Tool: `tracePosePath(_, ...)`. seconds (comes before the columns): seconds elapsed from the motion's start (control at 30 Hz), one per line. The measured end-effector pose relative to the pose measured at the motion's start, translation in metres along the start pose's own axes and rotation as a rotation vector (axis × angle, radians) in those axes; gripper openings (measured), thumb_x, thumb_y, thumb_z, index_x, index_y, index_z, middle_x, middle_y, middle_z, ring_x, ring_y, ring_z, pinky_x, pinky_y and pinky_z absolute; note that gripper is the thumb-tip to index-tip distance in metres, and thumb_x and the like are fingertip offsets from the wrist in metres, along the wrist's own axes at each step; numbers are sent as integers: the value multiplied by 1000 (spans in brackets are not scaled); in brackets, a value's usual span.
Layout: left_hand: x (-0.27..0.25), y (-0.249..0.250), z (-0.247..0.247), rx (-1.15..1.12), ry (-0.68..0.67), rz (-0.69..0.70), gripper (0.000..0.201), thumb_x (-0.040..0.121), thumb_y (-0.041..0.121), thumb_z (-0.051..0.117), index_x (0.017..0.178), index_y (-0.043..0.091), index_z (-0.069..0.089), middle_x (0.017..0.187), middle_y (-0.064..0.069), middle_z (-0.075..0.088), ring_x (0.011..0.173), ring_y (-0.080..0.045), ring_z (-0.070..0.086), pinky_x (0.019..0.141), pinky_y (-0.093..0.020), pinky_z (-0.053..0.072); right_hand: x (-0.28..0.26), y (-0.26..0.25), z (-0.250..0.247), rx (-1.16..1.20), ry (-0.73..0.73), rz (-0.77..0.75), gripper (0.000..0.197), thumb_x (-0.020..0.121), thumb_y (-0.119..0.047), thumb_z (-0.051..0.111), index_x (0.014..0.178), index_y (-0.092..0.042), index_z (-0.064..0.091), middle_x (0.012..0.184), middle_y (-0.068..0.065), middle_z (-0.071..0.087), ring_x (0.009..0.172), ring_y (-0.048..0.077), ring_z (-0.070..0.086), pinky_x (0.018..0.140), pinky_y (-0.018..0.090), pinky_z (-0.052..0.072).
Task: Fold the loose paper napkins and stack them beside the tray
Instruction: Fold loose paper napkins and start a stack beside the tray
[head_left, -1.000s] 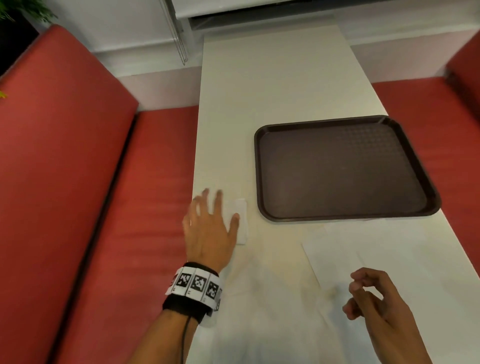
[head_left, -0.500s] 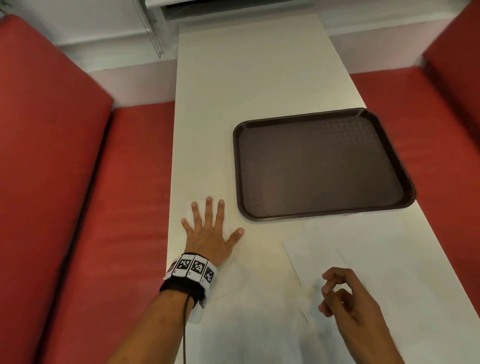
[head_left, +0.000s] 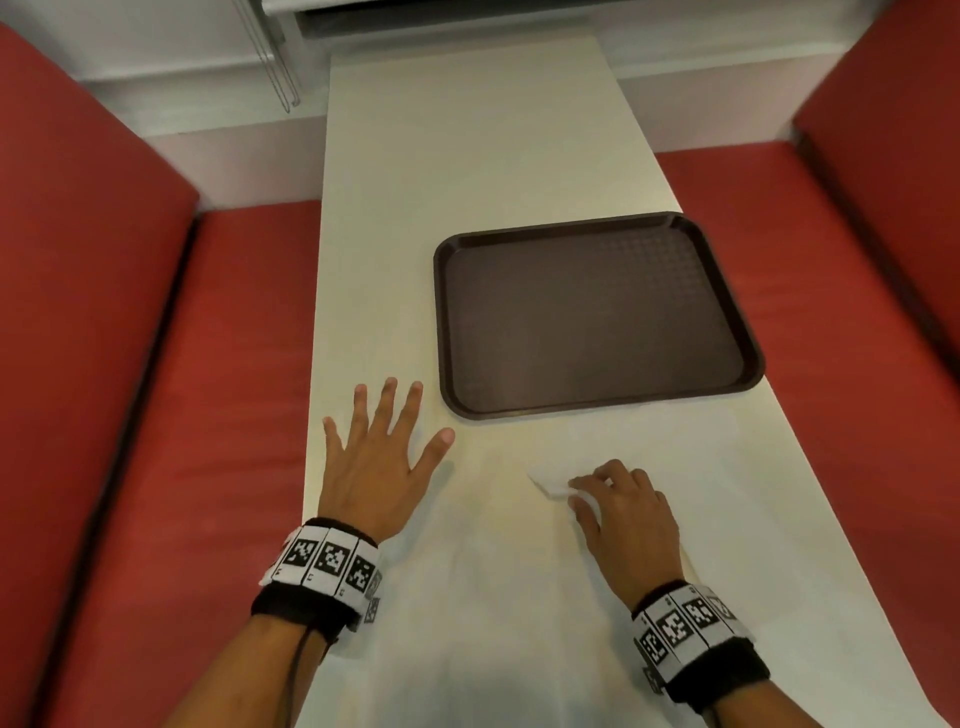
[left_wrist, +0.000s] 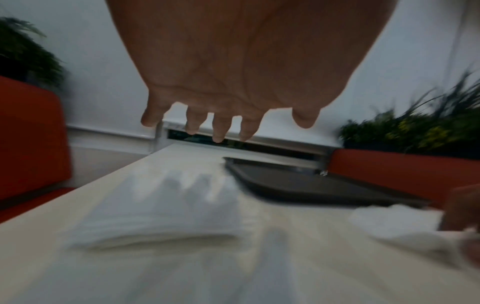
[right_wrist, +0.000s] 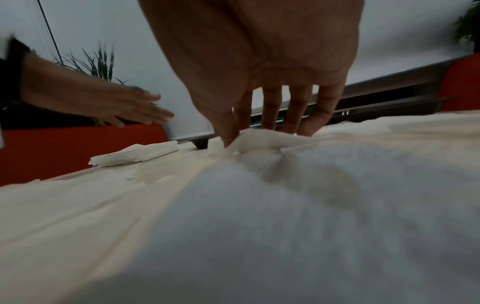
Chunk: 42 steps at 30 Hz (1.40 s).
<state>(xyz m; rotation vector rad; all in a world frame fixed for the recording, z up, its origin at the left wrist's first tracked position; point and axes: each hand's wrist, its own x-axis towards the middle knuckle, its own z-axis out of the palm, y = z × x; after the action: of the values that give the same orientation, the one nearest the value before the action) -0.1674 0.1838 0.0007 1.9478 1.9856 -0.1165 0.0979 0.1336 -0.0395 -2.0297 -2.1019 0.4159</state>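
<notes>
The dark brown tray (head_left: 597, 312) lies empty on the white table (head_left: 467, 156). My left hand (head_left: 384, 452) hovers open with spread fingers to the tray's left, over a small stack of folded white napkins (left_wrist: 155, 216), which the head view hides under the hand. The stack (right_wrist: 137, 154) lies flat by the table's left edge. My right hand (head_left: 618, 504) is in front of the tray. Its thumb and fingers (right_wrist: 231, 131) pinch a raised corner of a loose napkin (head_left: 548, 482). More unfolded napkins (head_left: 753, 493) lie spread over the near table.
Red bench seats (head_left: 156, 415) run along both sides of the narrow table. Green plants (left_wrist: 415, 131) stand behind the seat backs. A window sill and a blind cord (head_left: 280, 62) are at the table's far end.
My left hand has lifted off the folded stack and drawn back slightly. My right hand has gone forward and down onto the loose napkin and pinched its corner.
</notes>
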Motion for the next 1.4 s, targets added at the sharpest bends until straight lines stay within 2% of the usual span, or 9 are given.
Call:
tracePosePath(0.17, -39, 50, -10, -121, 76, 119, 79, 92, 73, 3, 151, 32, 36, 161, 6, 31, 151, -17, 22, 120, -40, 17, -6, -2, -17, 143, 168, 3, 16, 93, -31, 64, 103, -26, 76, 96, -4, 66, 86, 20, 59, 67, 35, 48)
tracePosePath(0.3, -58, 97, -23, -664, -165, -30, 72, 83, 83, 25, 108, 30, 65, 109, 8, 71, 102, -12, 65, 94, -31, 48, -25, -21, -43, 344, 262, -65, 28, 95, -40, 51, 109, -29, 73, 97, -7, 64, 88, 12, 56, 70, 33, 48)
tracePosePath(0.37, -62, 113, -26, -1018, -209, -92, 63, 80, 85, 41, 89, 28, 68, 93, 8, 74, 91, -13, 69, 92, -37, 53, -39, -34, -56, 451, 233, -122, 28, 96, -40, 50, 112, -31, 72, 98, -10, 62, 90, 8, 56, 73, 32, 50)
tracePosePath(0.5, -72, 129, -42, -1276, -208, -65, 20, 93, 42, 61, 90, 22, 65, 98, -4, 74, 98, -28, 69, 94, -53, 50, -60, -35, -85, 761, 122, -98, 35, 89, -53, 60, 119, -37, 67, 108, -20, 59, 98, 6, 62, 85, 27, 51)
tracePosePath(0.63, -87, 137, -71, -1477, -338, 43, 10, 91, 27, 63, 87, 19, 59, 90, -4, 64, 85, -21, 62, 71, -33, 48, -62, 4, -111, 1102, 74, 238, 68, 70, -66, 67, 133, -48, 50, 131, -16, 50, 118, 2, 54, 93, 21, 45)
tracePosePath(0.8, -104, 149, -85, -1510, -315, 25, 10, 87, 29, 59, 89, 19, 58, 89, -5, 65, 82, -19, 65, 68, -31, 54, -64, 47, -142, 1794, -349, 331, 34, 78, -19, 76, 108, -33, 76, 117, -4, 73, 110, 15, 68, 85, 32, 59)
tracePosePath(0.93, -109, 151, -73, -1220, -140, 31, 16, 90, 36, 62, 93, 20, 61, 92, 0, 67, 85, -16, 66, 68, -28, 52, -67, 75, -145, 1606, -337, 367, 34, 85, -16, 67, 118, -10, 68, 118, 8, 72, 108, 22, 69, 86, 33, 59)
tracePosePath(1.13, -139, 183, -59, -770, 284, 113, 15, 95, 37, 61, 94, 22, 62, 81, 9, 64, 61, -2, 55, 54, -13, 44, -79, 73, -154, 1102, -79, 144, 8, 91, -29, 65, 93, -27, 73, 91, -9, 77, 85, 11, 73, 72, 27, 60)
tracePosePath(1.4, -162, 243, -51, -1087, 119, 118, 35, 94, 53, 47, 104, 21, 57, 87, 0, 71, 74, -16, 73, 63, -41, 63, -99, 48, -163, 1223, -195, 22, 31, 99, -51, 48, 112, -31, 66, 105, -4, 72, 100, 15, 69, 88, 42, 56)
